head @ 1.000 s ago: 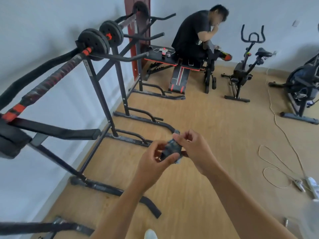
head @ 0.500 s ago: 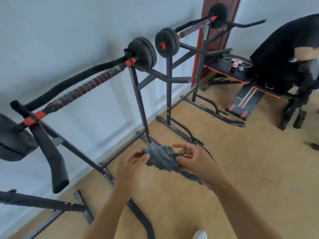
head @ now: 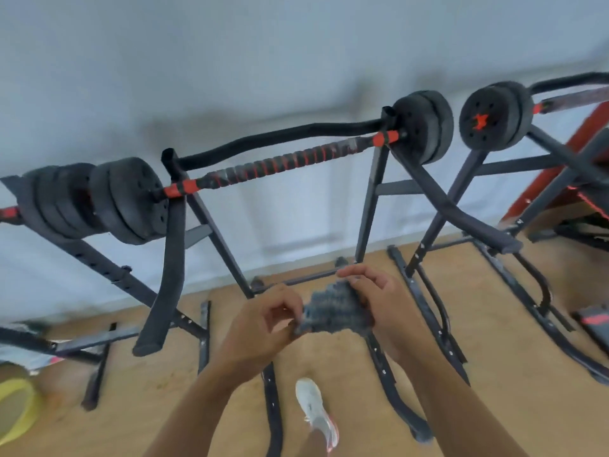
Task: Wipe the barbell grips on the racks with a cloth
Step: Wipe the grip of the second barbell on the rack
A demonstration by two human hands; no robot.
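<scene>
A pale wall (head: 230, 61) backs black racks (head: 370, 206) on a wooden floor (head: 510, 407). At twelve o'clock the nearest rack bears a barbell, with black plates (head: 131, 199) at ten o'clock. A padded arm (head: 168, 275) juts forward at nine o'clock. The barbell grip (head: 286, 161) is black with red spiral bands. Well below it, at six o'clock, a grey knobbly cloth (head: 333, 311) sits bunched between two hands. The left hand (head: 260, 324) pinches its edge and the right hand (head: 382, 301) curls over its top.
</scene>
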